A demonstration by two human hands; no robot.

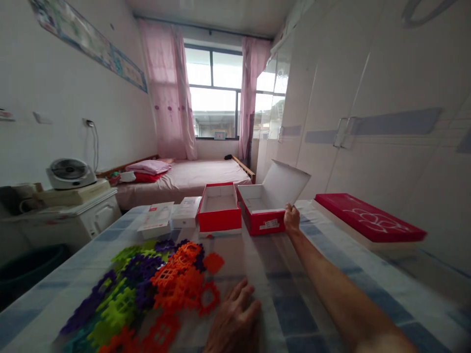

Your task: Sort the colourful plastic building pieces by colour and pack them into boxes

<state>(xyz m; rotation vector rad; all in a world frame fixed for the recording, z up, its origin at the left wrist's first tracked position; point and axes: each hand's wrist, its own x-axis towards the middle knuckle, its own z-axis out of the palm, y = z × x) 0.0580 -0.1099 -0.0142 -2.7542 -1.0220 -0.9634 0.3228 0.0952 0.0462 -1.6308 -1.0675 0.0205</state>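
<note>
My right hand (292, 218) reaches far across the table and is closed on the near right corner of an open red box (265, 215) whose white flap stands up behind it. My left hand (234, 321) lies flat on the checked tablecloth (294, 304) with fingers spread, holding nothing. It rests just right of a pile of orange, purple and green plastic building pieces (147, 289). A second open red box (219, 208) stands left of the first one.
A red box lid (370, 223) lies at the right. Two white boxes (167, 218) sit left of the red ones. Beyond the table are a bed (191, 176), a window with pink curtains, wardrobes at right, and a small fan (69, 172) on a cabinet at left.
</note>
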